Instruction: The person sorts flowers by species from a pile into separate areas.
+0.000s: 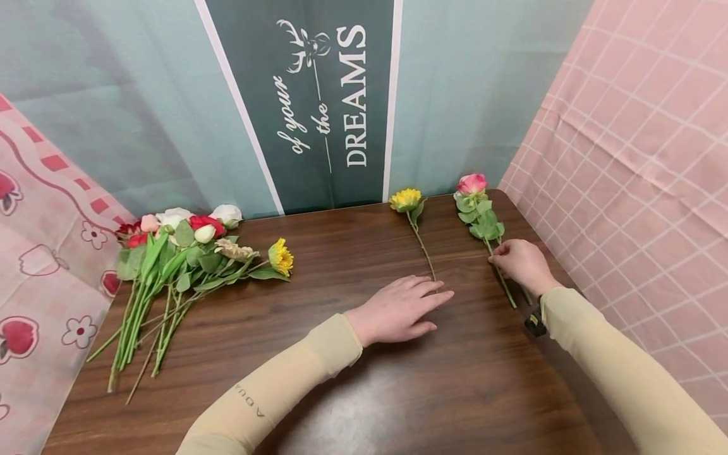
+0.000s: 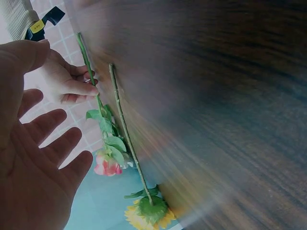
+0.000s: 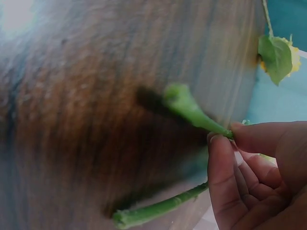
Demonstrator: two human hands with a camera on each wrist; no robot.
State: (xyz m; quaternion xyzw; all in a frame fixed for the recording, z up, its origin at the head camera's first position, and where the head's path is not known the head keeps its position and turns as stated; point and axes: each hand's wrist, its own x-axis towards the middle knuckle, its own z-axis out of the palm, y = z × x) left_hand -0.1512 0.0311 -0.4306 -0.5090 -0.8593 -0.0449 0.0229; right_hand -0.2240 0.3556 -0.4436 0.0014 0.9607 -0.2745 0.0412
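On the right of the table, a pink rose (image 1: 472, 184) with green leaves has its stem pinched between thumb and fingers of my right hand (image 1: 523, 260). The stem's cut end (image 3: 178, 96) sticks out past the fingertips in the right wrist view. A second green stem (image 3: 156, 212) lies beside it, and a whitish bloom partly shows behind the pink one. My left hand (image 1: 398, 311) is spread with straight fingers and overlaps the lower stem of a single yellow sunflower (image 1: 406, 200). In the left wrist view that sunflower's stem (image 2: 125, 124) runs past the fingertips, outside the palm.
At the left of the brown wooden table (image 1: 341, 253) lies a pile of flowers (image 1: 170, 265), with red and white blooms and another yellow sunflower (image 1: 280, 257). A blue-green cloth (image 1: 455, 95) hangs behind; pink patterned cloths (image 1: 637, 158) stand at both sides.
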